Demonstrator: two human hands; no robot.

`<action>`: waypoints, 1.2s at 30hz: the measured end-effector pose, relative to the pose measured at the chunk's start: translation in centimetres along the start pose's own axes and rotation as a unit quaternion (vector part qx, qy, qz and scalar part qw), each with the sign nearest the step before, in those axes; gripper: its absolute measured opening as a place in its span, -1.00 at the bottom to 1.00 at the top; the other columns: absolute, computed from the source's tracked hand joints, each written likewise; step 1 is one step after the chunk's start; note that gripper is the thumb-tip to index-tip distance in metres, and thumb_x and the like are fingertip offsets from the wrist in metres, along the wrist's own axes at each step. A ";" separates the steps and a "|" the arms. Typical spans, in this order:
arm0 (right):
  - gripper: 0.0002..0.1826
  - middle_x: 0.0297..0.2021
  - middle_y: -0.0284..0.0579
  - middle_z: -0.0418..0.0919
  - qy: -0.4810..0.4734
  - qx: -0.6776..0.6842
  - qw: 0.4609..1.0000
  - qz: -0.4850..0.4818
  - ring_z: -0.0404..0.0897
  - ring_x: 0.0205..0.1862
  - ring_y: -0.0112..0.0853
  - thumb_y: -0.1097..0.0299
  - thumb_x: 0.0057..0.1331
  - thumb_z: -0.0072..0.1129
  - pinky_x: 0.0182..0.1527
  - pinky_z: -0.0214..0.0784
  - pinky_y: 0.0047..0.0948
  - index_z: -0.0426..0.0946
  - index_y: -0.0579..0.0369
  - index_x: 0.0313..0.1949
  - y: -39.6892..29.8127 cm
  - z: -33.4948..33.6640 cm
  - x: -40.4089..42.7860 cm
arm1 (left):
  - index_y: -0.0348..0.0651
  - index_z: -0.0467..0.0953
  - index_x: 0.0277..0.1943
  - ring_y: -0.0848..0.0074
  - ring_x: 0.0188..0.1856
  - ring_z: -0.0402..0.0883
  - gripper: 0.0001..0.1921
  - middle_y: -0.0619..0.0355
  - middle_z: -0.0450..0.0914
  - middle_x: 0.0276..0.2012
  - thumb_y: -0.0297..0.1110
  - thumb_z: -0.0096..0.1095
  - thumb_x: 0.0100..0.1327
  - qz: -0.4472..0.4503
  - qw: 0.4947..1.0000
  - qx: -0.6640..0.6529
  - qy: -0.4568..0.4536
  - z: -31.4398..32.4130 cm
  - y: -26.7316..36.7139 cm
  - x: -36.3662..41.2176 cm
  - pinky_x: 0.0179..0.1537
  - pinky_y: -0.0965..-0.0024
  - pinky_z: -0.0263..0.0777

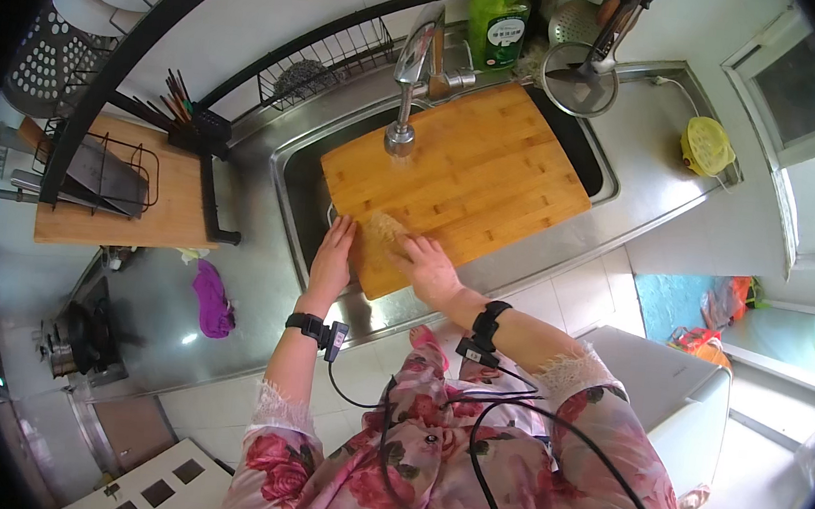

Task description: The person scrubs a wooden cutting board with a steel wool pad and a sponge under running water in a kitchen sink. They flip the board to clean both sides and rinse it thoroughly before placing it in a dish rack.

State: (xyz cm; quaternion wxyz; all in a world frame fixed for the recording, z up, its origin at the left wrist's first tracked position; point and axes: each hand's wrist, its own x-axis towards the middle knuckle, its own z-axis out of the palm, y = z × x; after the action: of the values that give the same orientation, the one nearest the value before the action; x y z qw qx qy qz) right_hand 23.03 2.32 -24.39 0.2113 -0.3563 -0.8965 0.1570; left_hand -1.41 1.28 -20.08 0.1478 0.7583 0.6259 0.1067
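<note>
A wooden cutting board point(473, 166) lies across the steel sink point(289, 193), covering most of its basin. Water runs from the faucet point(400, 134) onto the board's upper left part. My right hand point(428, 267) presses a tan scrubbing pad point(386, 229) on the board near its lower left corner; the fingertips rest at the pad's edge. My left hand point(335, 248) lies along the board's left edge with nothing seen in it, its fingers close together and extended. A wristband with a cable is on each wrist.
Green dish soap point(498, 30) stands behind the board. A strainer point(580, 80) hangs at the right rear, and a yellow plastic item point(708, 146) is on the right counter. Leftward are a knife rack point(102, 177), a chopstick holder point(200, 133) and a purple cloth point(211, 301).
</note>
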 end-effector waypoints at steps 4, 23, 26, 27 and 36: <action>-0.43 0.08 -0.04 0.45 0.086 -0.047 0.995 0.033 0.40 0.16 -0.11 0.58 0.01 0.06 0.18 0.28 -0.14 0.55 -0.10 0.07 6.6 -4.3 0.3 | -0.19 0.25 0.35 0.18 0.45 0.10 -0.32 0.01 0.20 0.40 -0.73 0.03 0.09 0.006 0.995 0.099 -0.008 -0.5 -0.6 -0.5 0.42 0.20 0.09; -0.42 -0.11 -0.02 0.61 0.285 0.239 0.789 0.488 0.60 -0.10 -0.23 0.17 0.25 0.09 -0.01 0.42 -0.35 0.33 0.08 0.25 27.1 -13.4 -6.6 | 0.01 0.28 0.35 0.27 0.43 0.15 -0.42 0.18 0.23 0.39 -0.44 0.05 0.22 0.248 0.935 0.255 -0.009 -0.4 -0.6 0.1 0.44 0.14 0.02; -0.40 -0.06 0.07 0.61 0.272 0.162 0.804 0.503 0.60 -0.02 -0.14 0.09 0.22 0.09 0.04 0.40 -0.29 0.36 0.07 0.22 25.2 -15.5 -6.2 | 0.09 0.29 0.36 0.23 0.40 0.24 -0.40 0.20 0.26 0.39 -0.45 0.05 0.21 0.210 0.954 0.212 -0.019 -2.0 -0.3 -0.5 0.39 0.22 0.18; -0.39 -0.05 0.10 0.61 0.247 0.140 0.811 0.512 0.59 0.01 -0.10 0.07 0.21 0.09 0.06 0.39 -0.27 0.37 0.06 0.21 24.5 -16.4 -6.1 | 0.10 0.30 0.35 0.23 0.38 0.28 -0.41 0.21 0.28 0.38 -0.44 0.05 0.22 0.223 0.955 0.193 0.015 -3.1 -0.2 -1.1 0.36 0.22 0.22; -0.49 -0.21 0.00 0.64 0.156 0.127 0.857 0.474 0.61 -0.17 -0.26 0.17 0.20 0.09 -0.09 0.42 -0.35 0.46 0.08 0.12 20.6 -21.9 -5.2 | -0.06 0.58 0.09 0.23 0.17 0.56 -0.46 0.12 0.60 0.11 -0.63 0.35 -0.04 0.236 0.966 -0.071 0.073 -18.8 4.8 -2.6 0.22 0.23 0.42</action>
State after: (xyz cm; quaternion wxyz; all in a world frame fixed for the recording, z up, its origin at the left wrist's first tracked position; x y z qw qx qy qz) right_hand 49.01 15.93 -15.78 0.2922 -0.7278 -0.5468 0.2931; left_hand -4.04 -0.35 -0.71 0.1261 0.8621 0.4293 0.2380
